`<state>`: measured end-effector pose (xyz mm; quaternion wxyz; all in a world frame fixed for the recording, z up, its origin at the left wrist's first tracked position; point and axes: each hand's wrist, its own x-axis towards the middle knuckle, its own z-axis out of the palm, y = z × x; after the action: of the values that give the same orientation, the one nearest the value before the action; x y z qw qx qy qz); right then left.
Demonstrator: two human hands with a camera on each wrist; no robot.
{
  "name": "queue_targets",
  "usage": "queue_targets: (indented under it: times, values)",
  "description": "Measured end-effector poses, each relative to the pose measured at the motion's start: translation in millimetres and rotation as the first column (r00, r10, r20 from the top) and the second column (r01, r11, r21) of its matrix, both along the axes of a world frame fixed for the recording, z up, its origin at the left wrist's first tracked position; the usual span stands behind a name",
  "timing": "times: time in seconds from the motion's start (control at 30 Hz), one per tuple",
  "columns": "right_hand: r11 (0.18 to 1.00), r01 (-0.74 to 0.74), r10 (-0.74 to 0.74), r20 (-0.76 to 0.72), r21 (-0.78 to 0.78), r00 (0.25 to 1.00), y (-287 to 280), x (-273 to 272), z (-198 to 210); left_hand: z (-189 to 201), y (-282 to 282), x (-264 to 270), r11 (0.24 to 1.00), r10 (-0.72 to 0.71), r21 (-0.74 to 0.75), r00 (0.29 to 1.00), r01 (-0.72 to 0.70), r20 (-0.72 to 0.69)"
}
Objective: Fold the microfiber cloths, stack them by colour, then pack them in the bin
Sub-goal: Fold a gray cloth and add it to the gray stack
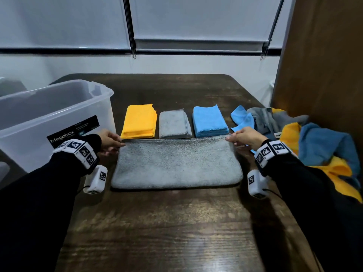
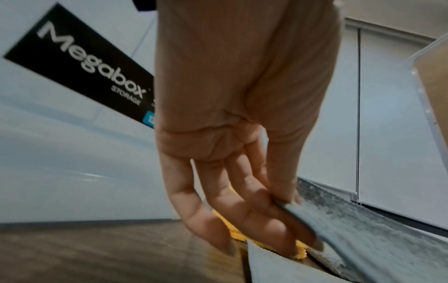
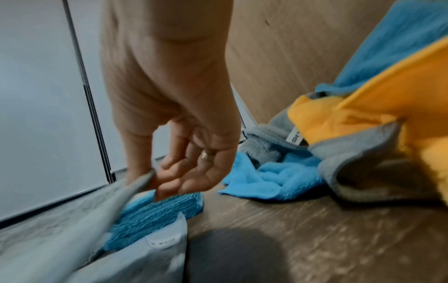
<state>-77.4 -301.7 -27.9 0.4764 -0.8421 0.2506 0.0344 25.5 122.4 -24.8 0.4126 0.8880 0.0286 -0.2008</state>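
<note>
While stretched taut between both hands, pinched at its two far corners: left hand (image 1: 109, 141) nipping the left corner of the grey cloth (image 1: 176, 165) between thumb and fingers, right hand (image 1: 243, 139) doing the same at the right corner. Nothing else held in either hand.

Lies doubled on the worktop (image 1: 176, 222) in the middle of the frame, as a long strip, fold toward the bottom edge, pinched edges raised a little at the top. Reads as the first fold being squared up, so mid-fold on one cloth, well within the folding stage.

Just above the pinched edge, set in a row: a yellow stack (image 1: 139, 121), a grey stack (image 1: 173, 125) and a blue stack (image 1: 209, 120), all folded, near one another but apart. Heaped at the right of the frame against a brown panel: loose cloths (image 1: 314, 138) in blue, grey and yellow, not yet folded. Standing at the left: a clear plastic bin (image 1: 49, 114), with no coloured cloth showing through its wall.

Next, most likely: lay the pinched edge down flush, then carry one short end across to the other, perhaps twice, to match the small grey stack. Calls for keeping corners lined up and smoothing the soft fabric flat so the layers do not slide. After that, onto the grey stack above. Much still to fold; packing not begun.
</note>
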Motion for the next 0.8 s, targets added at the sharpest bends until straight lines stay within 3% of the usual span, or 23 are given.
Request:
queue_targets:
  times: [0.13,0.33,0.4,0.53,0.63,0.73,0.8]
  values:
    - [0.995,0.094,-0.093,0.009,-0.018,0.996,-2,22,-16,-7,-15,12,0.996,0.079,0.027,0.997,-0.079,0.018]
    - [0.986,0.083,-0.101,-0.126,-0.141,0.987,-4,38,-44,-24,-34,23,0.965,0.079,0.258,0.989,-0.043,-0.128]
    - [0.987,0.076,-0.096,-0.144,-0.141,0.985,-5,42,-46,-27,-32,32,0.970,0.068,0.241,0.978,-0.019,-0.195]
    - [0.983,0.100,-0.121,-0.132,-0.154,0.984,-10,50,-40,-21,-29,42,0.978,0.143,0.162,0.989,-0.134,-0.044]
    - [0.975,0.138,-0.158,-0.106,-0.173,0.982,-12,52,-33,-19,-28,47,0.983,0.143,0.126,0.988,-0.135,-0.051]
    - [0.964,0.153,-0.177,-0.096,-0.219,0.979,-9,54,-34,-20,-33,50,0.961,0.140,0.254,0.986,-0.113,-0.090]
    - [0.954,0.142,-0.172,-0.095,-0.264,0.980,-7,56,-40,-24,-38,49,0.955,0.137,0.288,0.972,-0.078,-0.192]
